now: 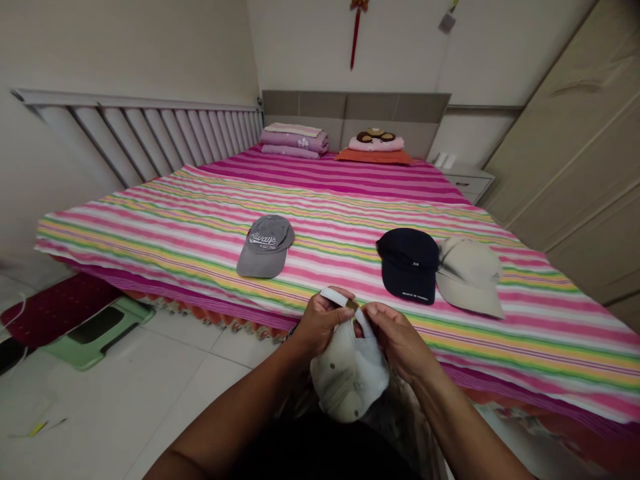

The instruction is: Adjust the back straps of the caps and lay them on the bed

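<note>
Close to my body, a pale cap (350, 380) hangs with its back strap (367, 325) uppermost, gripped between both hands. My left hand (323, 320) is closed on the strap's left part, by a brownish buckle (352, 305). Thumb and fingers of my right hand (397, 333) pinch the strap's right side. On the bed beyond lies a grey cap (267, 243) with white lettering, its brim toward me. To the right, a black cap (410, 263) rests against a beige cap (470, 273).
The bed (200, 230) has a striped sheet. Folded purple bedding (295, 141) and a pink-and-orange stack (376, 152) sit by the headboard (305, 107). A slatted rail (150, 137) borders the left. A green stool (95, 333) stands on the floor. At right is a white nightstand (470, 181).
</note>
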The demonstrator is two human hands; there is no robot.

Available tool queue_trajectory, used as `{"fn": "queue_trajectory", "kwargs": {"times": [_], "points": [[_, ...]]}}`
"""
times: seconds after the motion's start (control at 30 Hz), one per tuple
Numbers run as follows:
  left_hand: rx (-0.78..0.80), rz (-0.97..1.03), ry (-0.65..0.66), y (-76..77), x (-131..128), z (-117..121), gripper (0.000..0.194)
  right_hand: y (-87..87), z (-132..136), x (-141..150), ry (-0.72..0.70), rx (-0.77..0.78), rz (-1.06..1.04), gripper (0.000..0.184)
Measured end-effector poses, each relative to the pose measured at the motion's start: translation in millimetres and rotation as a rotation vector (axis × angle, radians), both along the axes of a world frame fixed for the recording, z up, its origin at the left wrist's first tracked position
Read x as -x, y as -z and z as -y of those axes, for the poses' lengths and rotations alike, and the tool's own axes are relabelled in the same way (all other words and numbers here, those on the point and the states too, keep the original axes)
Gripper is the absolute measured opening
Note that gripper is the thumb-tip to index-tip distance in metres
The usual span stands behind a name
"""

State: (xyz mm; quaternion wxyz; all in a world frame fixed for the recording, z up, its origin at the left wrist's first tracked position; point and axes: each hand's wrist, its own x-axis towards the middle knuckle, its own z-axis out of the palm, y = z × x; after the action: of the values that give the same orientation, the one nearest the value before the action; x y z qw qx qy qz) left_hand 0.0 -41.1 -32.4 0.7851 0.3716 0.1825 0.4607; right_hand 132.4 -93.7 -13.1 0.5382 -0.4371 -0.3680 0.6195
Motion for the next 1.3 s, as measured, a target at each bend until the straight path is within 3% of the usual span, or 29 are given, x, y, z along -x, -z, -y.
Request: {"fn": "queue_trajectory", "kwargs": {"times": [0.13,0.27,0.5,0.87,1.0,1.3], "points": [[0.075,0.106,-0.144,-7.2,2,-9,0.032,9.5,-2,-12,-0.135,0.046,0.096,0.032],[0.085,0.139,-0.148,-11.6,6,-16,0.031,17.1,0,-14,-0.292,0.182,0.075,0.038],[0.007,0.030,-0.063,-15.8,13,-18,0.030,12.2,5,-20,-0.244,0.132,-0.058,0.027],[-0.011,0.001,-0.052,-16.4,8,-9,0.031,10.7,9,-38,-0.258,0.096,-0.116,0.026],[-0.035,-0.056,0.016,-14.5,13,-10,0.033,7.4,12,-40,-0.275,0.082,-0.176,0.026],[0.016,-0.160,0.317,-4.2,30,-16,0.038,12.7,16,-37,-0.284,0.048,-0.258,0.024]]}}
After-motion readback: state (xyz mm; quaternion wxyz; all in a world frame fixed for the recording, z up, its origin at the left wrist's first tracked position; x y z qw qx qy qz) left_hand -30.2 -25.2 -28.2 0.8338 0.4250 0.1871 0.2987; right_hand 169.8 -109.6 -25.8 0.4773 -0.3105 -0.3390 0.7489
